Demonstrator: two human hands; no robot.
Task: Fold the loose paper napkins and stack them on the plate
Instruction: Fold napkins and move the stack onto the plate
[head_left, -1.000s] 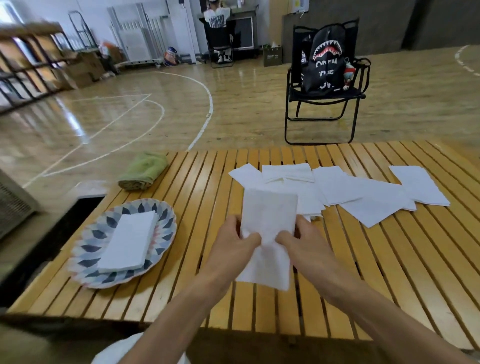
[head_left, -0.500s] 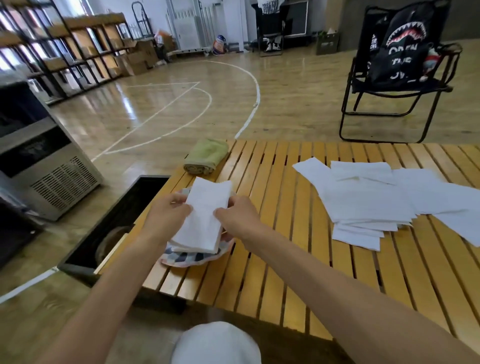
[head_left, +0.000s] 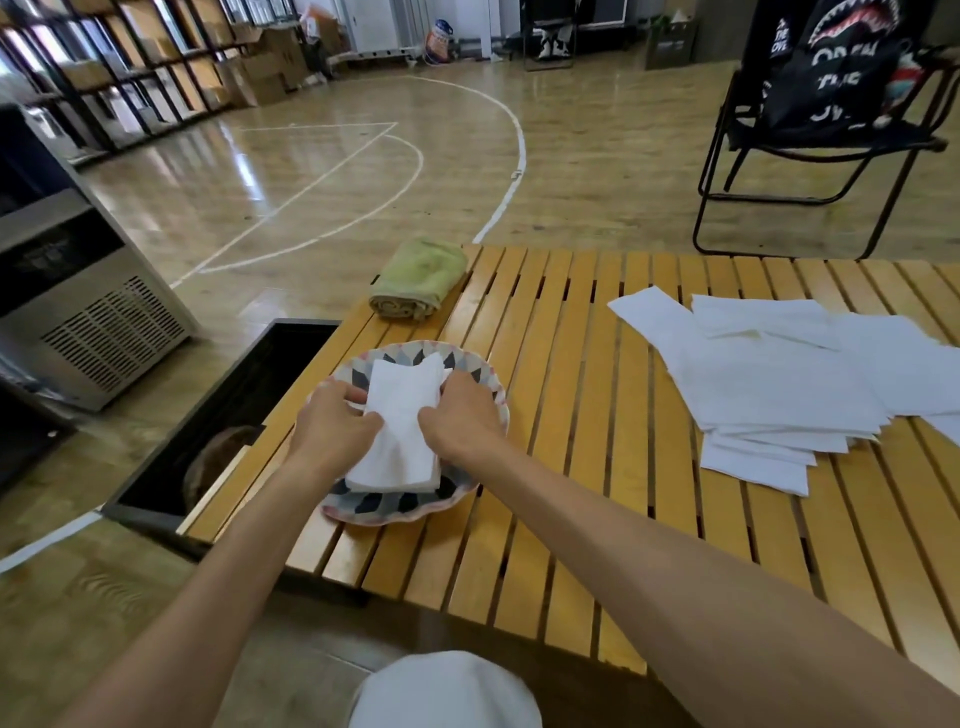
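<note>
Both hands pinch one folded napkin (head_left: 402, 426) by its side edges — left hand (head_left: 332, 431), right hand (head_left: 460, 415) — squaring it on the stack on the patterned plate (head_left: 488, 387), I'd guess. Further right, loose napkins (head_left: 779, 384) wait on the slatted table (head_left: 571, 467); a rolled green towel (head_left: 421, 278) sits beyond.

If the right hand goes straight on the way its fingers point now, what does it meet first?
Probably the left hand, right across the folded napkin that the right hand holds over the plate; depth is unclear.
</note>
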